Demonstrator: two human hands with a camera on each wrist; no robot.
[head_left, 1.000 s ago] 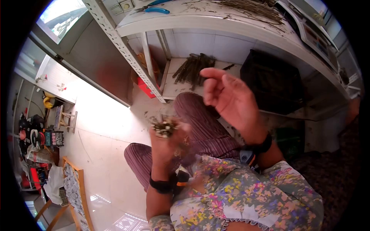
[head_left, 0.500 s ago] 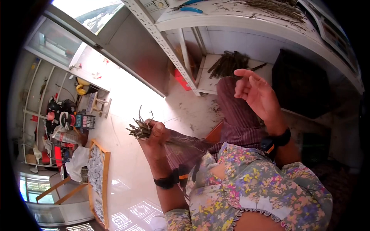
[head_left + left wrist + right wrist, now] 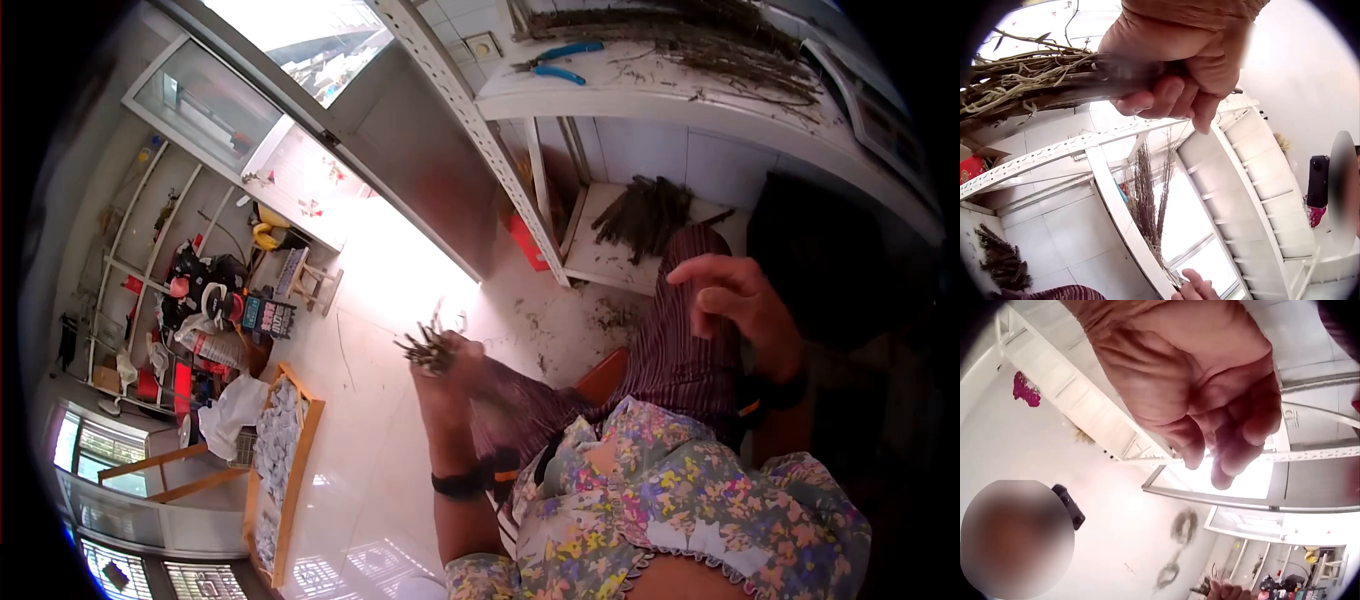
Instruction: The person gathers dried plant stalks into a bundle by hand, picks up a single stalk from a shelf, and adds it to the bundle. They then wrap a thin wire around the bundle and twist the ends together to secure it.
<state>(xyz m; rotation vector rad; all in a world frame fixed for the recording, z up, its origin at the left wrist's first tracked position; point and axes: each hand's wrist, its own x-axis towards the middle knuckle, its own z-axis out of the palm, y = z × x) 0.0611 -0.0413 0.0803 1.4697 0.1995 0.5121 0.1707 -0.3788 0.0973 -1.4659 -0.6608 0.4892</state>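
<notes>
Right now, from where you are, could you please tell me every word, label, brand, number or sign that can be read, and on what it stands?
No text can be read with certainty.
Dark package: pale characters, too small and blurred to read.
Red box: pale marks, too blurred to read.

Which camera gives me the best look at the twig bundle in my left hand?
The left wrist view: the bundle fills its upper left, stems and stray tendrils close up, though blurred near the left hand. The head view shows mostly the ends, smaller; the right wrist view, just a tiny tuft near the bottom.
</notes>
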